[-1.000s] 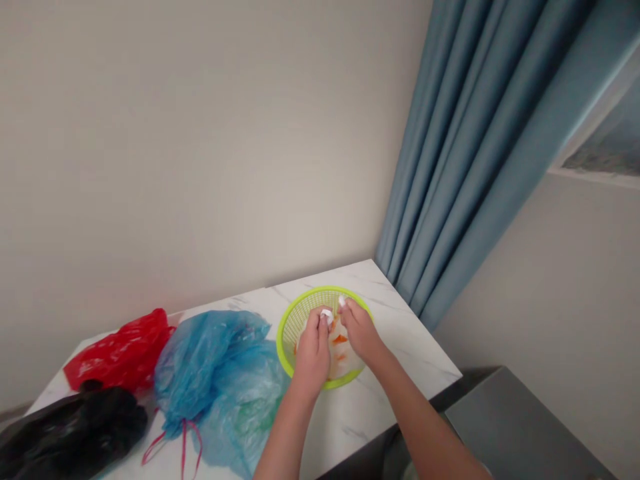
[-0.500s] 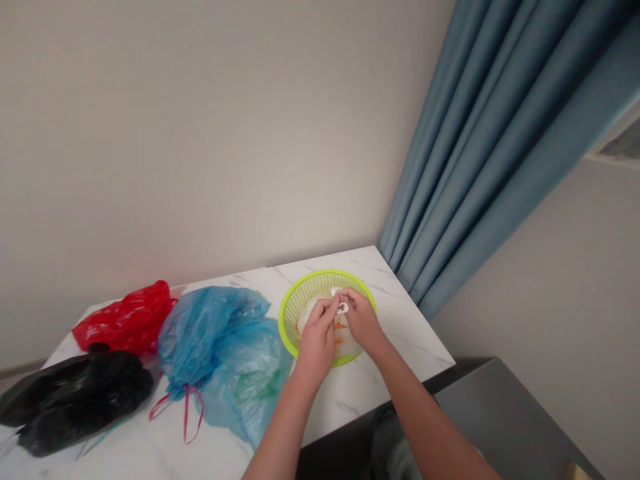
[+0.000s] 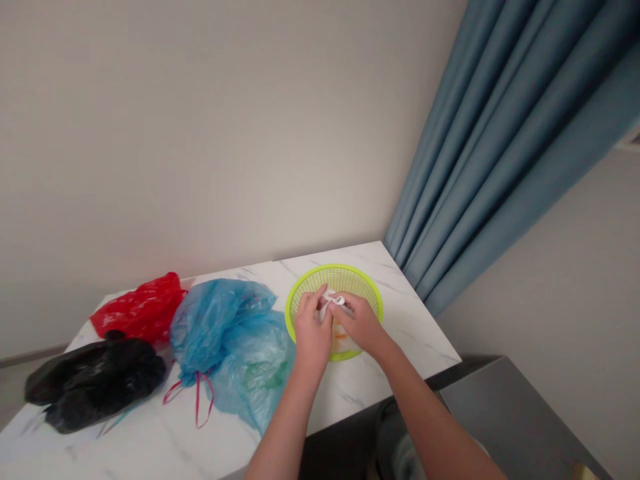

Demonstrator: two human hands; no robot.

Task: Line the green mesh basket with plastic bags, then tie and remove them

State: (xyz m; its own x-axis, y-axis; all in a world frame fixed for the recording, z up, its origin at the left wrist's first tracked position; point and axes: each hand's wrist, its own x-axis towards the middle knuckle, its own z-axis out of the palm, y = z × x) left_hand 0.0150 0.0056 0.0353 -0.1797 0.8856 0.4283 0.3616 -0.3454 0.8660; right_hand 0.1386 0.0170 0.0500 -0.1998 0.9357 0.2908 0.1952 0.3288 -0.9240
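Note:
My left hand (image 3: 313, 328) and my right hand (image 3: 360, 323) sit close together above a lime-green plastic mesh basket (image 3: 336, 272). Both pinch a twisted white neck of a translucent plastic bag (image 3: 332, 301). The bag's lower part (image 3: 341, 340) rests inside the basket, with something orange faintly showing through it. My hands hide most of the bag and the basket's near side.
The basket stands on a white marble-patterned table (image 3: 403, 320). To its left lie a blue plastic bag (image 3: 215, 320) with pink drawstrings (image 3: 197, 400), a paler blue bag (image 3: 255, 373), a red bag (image 3: 143, 308) and a black bag (image 3: 95, 380). A blue curtain (image 3: 500, 133) hangs beyond the table's right corner.
My hands have drawn slightly apart, and the white bag neck now stretches between them. The view has shifted, moving the table higher and to the right in the picture.

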